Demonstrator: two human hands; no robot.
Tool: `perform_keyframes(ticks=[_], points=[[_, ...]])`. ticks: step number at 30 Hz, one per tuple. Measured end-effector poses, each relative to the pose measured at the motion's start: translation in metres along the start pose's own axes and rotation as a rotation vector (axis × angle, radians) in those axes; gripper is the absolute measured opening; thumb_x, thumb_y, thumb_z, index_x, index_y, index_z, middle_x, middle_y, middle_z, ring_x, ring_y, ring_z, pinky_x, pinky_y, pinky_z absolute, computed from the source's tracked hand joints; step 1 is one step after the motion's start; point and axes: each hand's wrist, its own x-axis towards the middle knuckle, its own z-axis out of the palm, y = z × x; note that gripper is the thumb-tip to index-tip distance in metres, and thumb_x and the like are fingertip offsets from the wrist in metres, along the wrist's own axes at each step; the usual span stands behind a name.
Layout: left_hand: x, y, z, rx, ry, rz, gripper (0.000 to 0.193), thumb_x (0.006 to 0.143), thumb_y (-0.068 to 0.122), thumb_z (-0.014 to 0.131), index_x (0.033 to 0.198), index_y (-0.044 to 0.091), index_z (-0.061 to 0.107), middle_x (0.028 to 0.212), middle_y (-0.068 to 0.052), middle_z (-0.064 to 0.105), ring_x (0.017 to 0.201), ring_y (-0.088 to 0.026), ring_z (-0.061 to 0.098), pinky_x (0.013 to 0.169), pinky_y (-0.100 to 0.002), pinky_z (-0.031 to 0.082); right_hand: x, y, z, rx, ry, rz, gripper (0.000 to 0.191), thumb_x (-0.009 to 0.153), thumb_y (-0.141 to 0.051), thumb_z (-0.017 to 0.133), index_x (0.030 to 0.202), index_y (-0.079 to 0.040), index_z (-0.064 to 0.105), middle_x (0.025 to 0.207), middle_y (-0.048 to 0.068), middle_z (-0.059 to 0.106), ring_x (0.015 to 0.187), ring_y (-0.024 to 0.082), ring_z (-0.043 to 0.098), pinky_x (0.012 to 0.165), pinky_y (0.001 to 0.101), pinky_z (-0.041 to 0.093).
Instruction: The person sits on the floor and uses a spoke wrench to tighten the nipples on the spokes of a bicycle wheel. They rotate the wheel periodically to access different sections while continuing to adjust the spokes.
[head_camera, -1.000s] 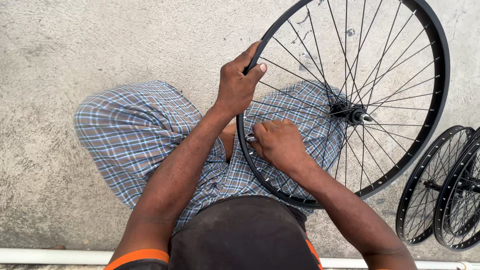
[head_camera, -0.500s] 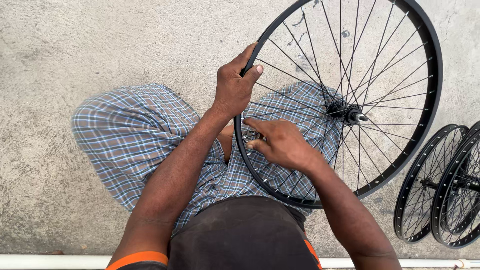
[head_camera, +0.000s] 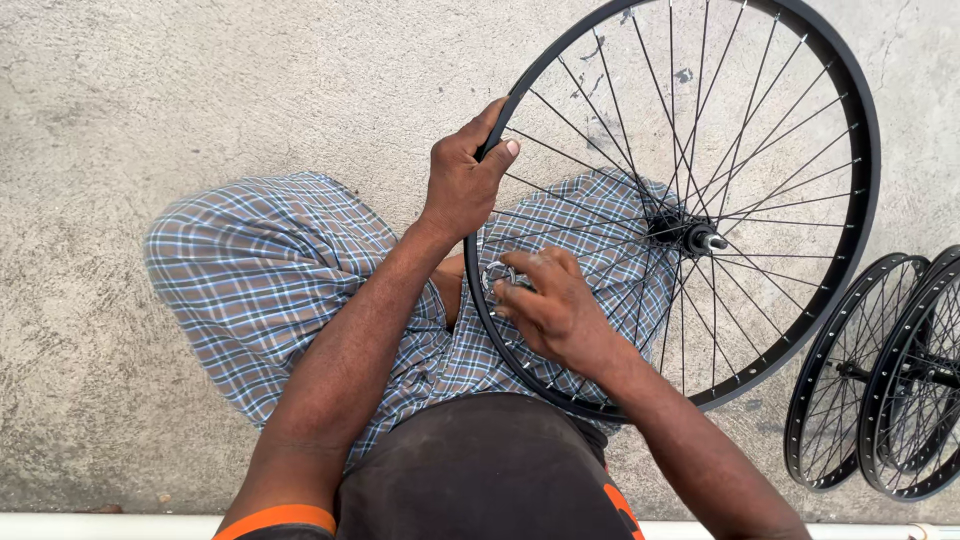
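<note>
No packages, labels, signs or screens in view.

My arms are bare below the sleeve. Dark tee w/ an orange band at each sleeve hem (head_camera: 280, 517). Checked cloth (head_camera: 260, 290) over my legs, blue-grey w/ brown & white lines, creased at the knees. Left hand (head_camera: 462, 185) & right hand (head_camera: 555, 310): no gloves, rings or watch.
</note>
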Motion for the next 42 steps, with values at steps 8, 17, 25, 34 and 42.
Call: perform_keyframes(ticks=[8, 17, 25, 34, 42], points=[[0.006, 0.007, -0.001, -0.086, 0.010, -0.022, 0.051, 0.102, 0.017, 0.067, 0.148, -0.001, 0.055, 0.077, 0.003, 0.058, 0.064, -0.003, 0.047, 0.056, -0.023, 0.042, 0.013, 0.015, 0.029, -0.243, -0.276, 0.305, 0.009, 0.091, -0.007, 0.070, 0.099, -0.007, 0.065, 0.078, 0.008, 0.062, 0.062, 0.024, 0.060, 0.059, 0.0413, 0.048], [0.021, 0.002, 0.004, -0.075, -0.004, -0.017, 0.053, 0.102, 0.019, 0.069, 0.147, -0.002, 0.054, 0.082, 0.000, 0.066, 0.064, -0.002, 0.048, 0.056, -0.022, 0.044, 0.020, 0.044, -0.014, -0.092, -0.402, 0.290, 0.037, 0.079, -0.017, 0.073, 0.113, -0.007, 0.065, 0.085, 0.006, 0.067, 0.075, 0.025, 0.067, 0.072, 0.0450, 0.051], [0.054, 0.007, 0.002, -0.152, -0.036, -0.001, 0.050, 0.099, 0.017, 0.071, 0.144, -0.002, 0.059, 0.087, -0.001, 0.066, 0.072, -0.004, 0.051, 0.065, -0.024, 0.047, 0.041, 0.056, -0.025, 0.101, -0.367, 0.355, 0.052, 0.077, -0.025, 0.084, 0.121, -0.005, 0.064, 0.088, 0.010, 0.066, 0.080, 0.026, 0.066, 0.077, 0.0447, 0.052], [0.145, 0.010, 0.020, -0.180, -0.079, -0.037, 0.048, 0.093, 0.009, 0.070, 0.140, 0.001, 0.063, 0.096, -0.002, 0.072, 0.079, -0.006, 0.057, 0.074, -0.024, 0.052, 0.083, 0.101, -0.029, 0.128, 0.294, 0.267, 0.023, 0.084, 0.002, 0.078, 0.104, -0.001, 0.066, 0.114, 0.015, 0.070, 0.103, 0.029, 0.073, 0.084, 0.0361, 0.062], [0.149, -0.026, 0.008, -0.150, -0.087, -0.098, 0.056, 0.094, 0.009, 0.071, 0.148, 0.003, 0.057, 0.081, 0.002, 0.056, 0.070, -0.006, 0.049, 0.062, -0.025, 0.046, 0.118, 0.119, 0.000, -0.032, 0.119, 0.350, 0.019, 0.087, 0.000, 0.072, 0.105, -0.002, 0.068, 0.102, 0.013, 0.076, 0.089, 0.030, 0.073, 0.080, 0.0441, 0.056]])
